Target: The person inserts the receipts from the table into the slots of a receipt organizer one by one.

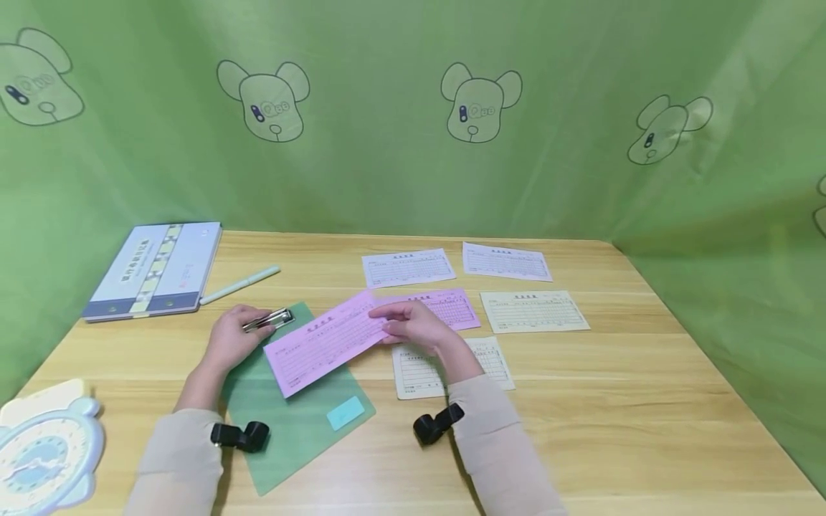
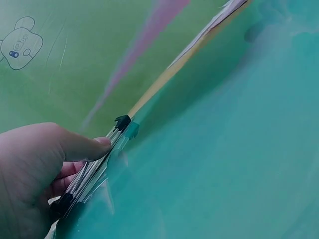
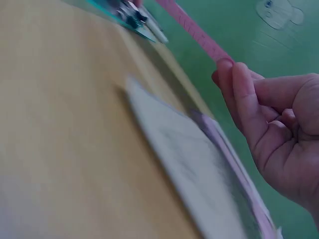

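Observation:
A pink printed form slip [image 1: 325,342] hangs tilted above the green clipboard [image 1: 284,444], and my right hand [image 1: 413,326] pinches it by its right edge. In the right wrist view the slip [image 3: 197,35] appears nearly edge-on between the thumb and fingers [image 3: 244,89]. My left hand [image 1: 237,337] holds the clipboard's metal clip [image 1: 269,319] at the top edge. The left wrist view has the thumb lying on the clip [image 2: 89,172], with fingers curled behind it. A small blue label [image 1: 345,413] is at the board's lower right corner.
Two white slips [image 1: 408,268] lie at the back; another pink slip [image 1: 452,308] and pale green slips [image 1: 534,312] lie nearer. At left are a notebook [image 1: 148,269], a pale green pen [image 1: 240,284] and a bear-shaped clock [image 1: 48,451]. Green curtain [image 1: 387,179] surrounds the table.

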Available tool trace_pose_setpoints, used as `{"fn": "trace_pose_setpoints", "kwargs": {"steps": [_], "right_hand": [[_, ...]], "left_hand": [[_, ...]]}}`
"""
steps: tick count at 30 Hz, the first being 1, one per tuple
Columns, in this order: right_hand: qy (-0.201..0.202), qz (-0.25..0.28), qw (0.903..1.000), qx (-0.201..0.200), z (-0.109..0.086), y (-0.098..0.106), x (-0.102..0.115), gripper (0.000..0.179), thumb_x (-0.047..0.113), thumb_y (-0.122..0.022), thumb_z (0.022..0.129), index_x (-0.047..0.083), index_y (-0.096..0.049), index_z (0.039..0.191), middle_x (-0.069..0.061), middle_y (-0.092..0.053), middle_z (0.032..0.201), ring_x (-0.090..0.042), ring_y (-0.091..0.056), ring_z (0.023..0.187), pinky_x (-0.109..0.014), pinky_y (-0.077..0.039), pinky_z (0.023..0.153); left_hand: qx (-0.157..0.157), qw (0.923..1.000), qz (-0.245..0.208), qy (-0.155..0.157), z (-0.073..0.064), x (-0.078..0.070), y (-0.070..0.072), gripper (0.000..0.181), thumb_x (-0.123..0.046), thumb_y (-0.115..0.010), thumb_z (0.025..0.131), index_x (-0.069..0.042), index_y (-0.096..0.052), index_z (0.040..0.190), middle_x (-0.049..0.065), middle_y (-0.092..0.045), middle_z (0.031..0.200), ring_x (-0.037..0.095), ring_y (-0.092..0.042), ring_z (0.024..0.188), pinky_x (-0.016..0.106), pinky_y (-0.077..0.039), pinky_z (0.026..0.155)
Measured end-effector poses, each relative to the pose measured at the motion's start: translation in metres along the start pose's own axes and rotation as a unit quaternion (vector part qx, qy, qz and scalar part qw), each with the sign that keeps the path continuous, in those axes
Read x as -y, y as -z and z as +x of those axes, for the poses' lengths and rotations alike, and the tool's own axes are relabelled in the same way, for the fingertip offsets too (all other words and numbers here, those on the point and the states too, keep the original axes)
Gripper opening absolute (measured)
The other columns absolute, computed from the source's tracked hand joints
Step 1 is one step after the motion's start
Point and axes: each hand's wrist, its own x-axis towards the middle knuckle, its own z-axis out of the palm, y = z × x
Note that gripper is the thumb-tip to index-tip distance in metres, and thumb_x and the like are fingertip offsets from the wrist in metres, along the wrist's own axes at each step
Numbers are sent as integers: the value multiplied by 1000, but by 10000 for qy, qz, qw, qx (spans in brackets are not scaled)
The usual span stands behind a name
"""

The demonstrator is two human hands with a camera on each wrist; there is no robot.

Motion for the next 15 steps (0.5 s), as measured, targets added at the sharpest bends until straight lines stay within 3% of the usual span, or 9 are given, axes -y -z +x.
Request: {"fn": "trace_pose_setpoints", "kwargs": {"steps": [6,15], "right_hand": [[-139,73,9999,70,9,-23,-7,33,-14,-48,78,-5,-55,109,-17,-57,102,-24,-59,82,-31,-48,70],[-261,155,9994,-142,17,-52,-9,32,-14,-52,77,-3,-59,106,-15,-59,94,-22,-60,72,-29,-49,66]], "left_hand": [[18,10000,-45,69,0,0,0,30,-8,-65,74,5,-61,101,20,-55,95,34,-50,88,46,-36,77],[145,9998,-1,165,1,1,1,33,-11,-63,75,4,-60,104,21,-54,99,35,-48,92,47,-34,80]]}}
